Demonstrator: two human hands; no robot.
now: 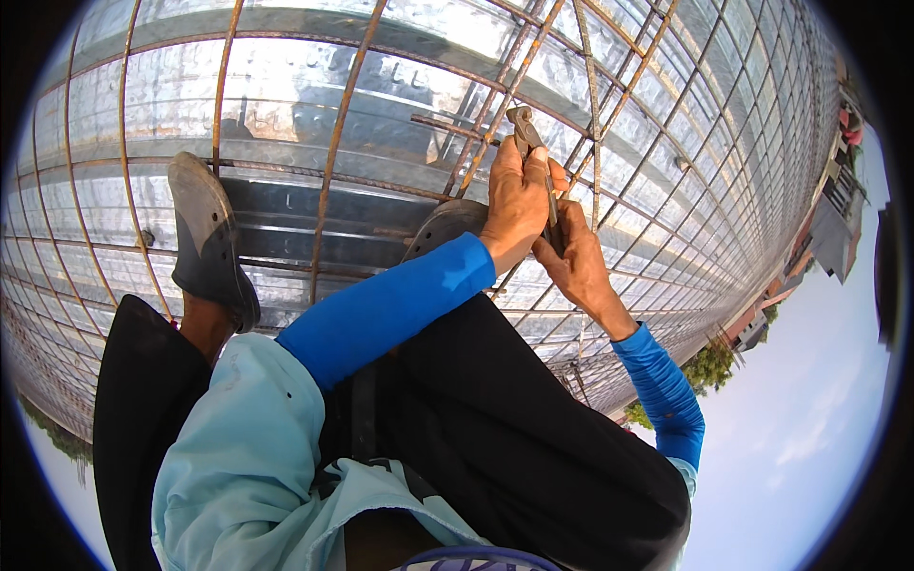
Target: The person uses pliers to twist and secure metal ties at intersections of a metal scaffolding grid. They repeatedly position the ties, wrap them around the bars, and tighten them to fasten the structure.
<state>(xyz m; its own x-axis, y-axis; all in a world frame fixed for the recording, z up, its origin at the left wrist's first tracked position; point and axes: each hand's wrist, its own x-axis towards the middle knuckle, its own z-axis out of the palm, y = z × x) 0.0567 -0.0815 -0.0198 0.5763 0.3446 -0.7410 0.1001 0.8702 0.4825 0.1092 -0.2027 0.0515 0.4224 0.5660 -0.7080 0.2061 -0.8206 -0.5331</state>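
A pair of metal pincers (523,124) stands in the upper middle of the frame, head toward the top edge, handles running down and slightly right. The head lies over or near bars close to a crossing; whether it touches them cannot be told. The left hand (516,198) is wrapped around the tool just below the head, thumb along it. The right hand (579,259), lower and further right, pinches the handle ends between thumb and fingers.

Around and behind them spreads a grid of rusty steel bars (343,124), over shiny ribbed metal sheeting (400,71). A dark clog (198,214) rests at left of centre; a second clog (440,231) is partly hidden behind the left wrist. Blue sleeves (390,305) cover both forearms, leading to a pale turquoise shirt (238,428) at lower left. Black trousers (524,409) fill the lower middle. Along the right side appear trees (712,366), buildings (838,233) and pale blue sky (809,428).
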